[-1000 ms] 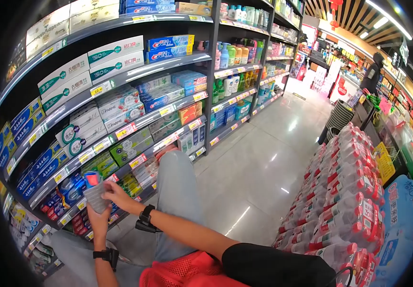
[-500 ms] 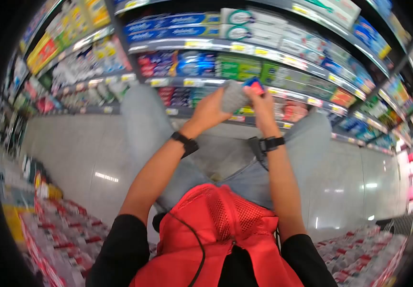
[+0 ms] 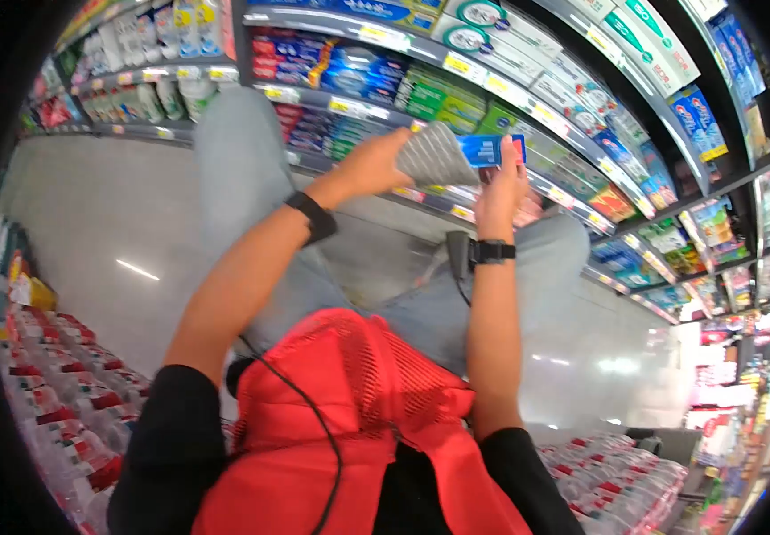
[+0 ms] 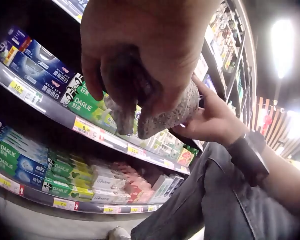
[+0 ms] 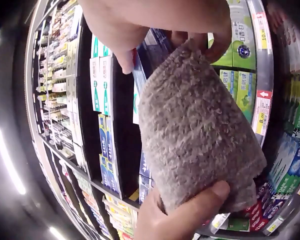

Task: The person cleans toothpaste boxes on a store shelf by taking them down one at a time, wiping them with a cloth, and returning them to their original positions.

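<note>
My left hand (image 3: 371, 165) grips a grey folded cloth (image 3: 438, 156), striped on the side facing the head camera and shaggy in the right wrist view. At its far edge, my right hand (image 3: 502, 194) holds a slim blue box with a red end (image 3: 485, 150), like a toothpaste box. The cloth overlaps part of the box and hides its other end. In the right wrist view, my left thumb (image 5: 207, 200) presses on the cloth, and the right fingers are curled about the box (image 5: 152, 52). Both hands are in front of the toothpaste shelves.
Shelves of boxed toothpaste (image 3: 362, 71) with price tags (image 3: 385, 36) run close ahead, between my bent knees (image 3: 242, 152). Green boxes (image 4: 82, 102) line the shelf by my hands. Shrink-wrapped bottles (image 3: 73, 401) are stacked behind me on both sides. A red vest (image 3: 340, 392) covers my lap.
The head view has swung round to face the shelves and down. The right hand has shifted from the cloth to the box's red end, and more blue box now shows beyond the cloth.
</note>
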`<state>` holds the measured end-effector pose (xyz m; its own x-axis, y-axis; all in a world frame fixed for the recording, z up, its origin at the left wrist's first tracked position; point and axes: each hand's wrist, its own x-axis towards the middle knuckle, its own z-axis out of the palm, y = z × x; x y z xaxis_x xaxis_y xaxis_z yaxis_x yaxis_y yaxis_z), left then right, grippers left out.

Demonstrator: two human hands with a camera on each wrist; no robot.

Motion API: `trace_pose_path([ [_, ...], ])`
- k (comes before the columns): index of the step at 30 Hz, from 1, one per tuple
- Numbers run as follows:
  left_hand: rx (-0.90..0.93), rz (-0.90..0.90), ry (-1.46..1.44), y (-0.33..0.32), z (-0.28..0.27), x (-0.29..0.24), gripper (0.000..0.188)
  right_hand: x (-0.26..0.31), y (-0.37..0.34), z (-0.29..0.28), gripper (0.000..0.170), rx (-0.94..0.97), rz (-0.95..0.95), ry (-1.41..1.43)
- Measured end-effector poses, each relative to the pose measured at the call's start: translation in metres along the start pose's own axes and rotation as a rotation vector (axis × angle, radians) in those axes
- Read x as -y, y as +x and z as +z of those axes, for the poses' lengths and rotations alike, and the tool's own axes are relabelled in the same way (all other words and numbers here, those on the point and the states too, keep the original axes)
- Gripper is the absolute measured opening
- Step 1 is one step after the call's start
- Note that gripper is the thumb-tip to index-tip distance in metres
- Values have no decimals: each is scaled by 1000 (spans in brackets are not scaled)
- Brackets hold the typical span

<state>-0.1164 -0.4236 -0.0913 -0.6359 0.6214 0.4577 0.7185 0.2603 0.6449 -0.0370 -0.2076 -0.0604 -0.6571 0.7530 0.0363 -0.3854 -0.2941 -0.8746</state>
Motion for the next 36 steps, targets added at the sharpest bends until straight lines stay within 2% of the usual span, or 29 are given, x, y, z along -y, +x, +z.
trace_pose_path([
  [1,-101,63,-29,0,5,8,53,3,2,-4,34,-30,8,51],
  [2,-5,-42,-195,2,-3,1,45,6,4,-7,33,-56,14,108],
  [4,-39,-106,-248,4,-10,-3,40,10,15,-21,38,-107,96,122],
  [5,-52,-97,-255,6,-14,-9,40,10,19,-28,41,-97,143,161],
  [7,-114,-266,-300,5,-26,-23,42,8,26,-37,49,-63,241,220],
  [8,-117,-261,-294,7,-24,-17,42,5,30,-41,49,-58,238,226],
  [10,-271,-302,-324,7,-17,7,41,-3,30,-40,51,-56,300,262],
  [11,-301,-338,-282,8,-14,14,43,-5,31,-42,61,3,316,272],
  [14,-295,-421,-317,7,-23,5,44,-7,26,-32,62,9,340,230],
  [15,-358,-411,-192,5,-16,7,45,-8,24,-31,54,64,326,212],
  [16,-349,-382,-199,5,-15,6,43,-9,22,-28,45,117,312,196],
  [19,-356,-300,-127,2,-12,-1,40,-15,13,-13,37,106,211,111],
  [21,-237,-350,-210,2,-15,-3,37,-15,3,-1,35,123,177,84],
  [24,-294,-358,-255,1,-18,-5,32,-9,-6,6,31,113,124,43],
  [28,-274,-347,-392,5,-20,-4,32,-7,-4,4,29,162,107,71],
  [30,-262,-333,-503,7,-20,-6,47,-5,-6,3,29,199,125,96],
  [31,-263,-328,-509,8,-22,-7,47,-5,-7,5,24,207,130,114],
  [32,-277,-352,-529,7,-24,-6,44,-5,-6,6,24,205,124,108],
  [34,-295,-408,-581,4,-30,-20,38,-3,-10,9,19,333,137,207],
  [35,-430,-556,-597,4,-28,-31,37,-2,-10,8,16,402,173,265],
  [36,-320,-609,-820,6,-25,-10,37,-13,4,-3,21,451,234,320],
])
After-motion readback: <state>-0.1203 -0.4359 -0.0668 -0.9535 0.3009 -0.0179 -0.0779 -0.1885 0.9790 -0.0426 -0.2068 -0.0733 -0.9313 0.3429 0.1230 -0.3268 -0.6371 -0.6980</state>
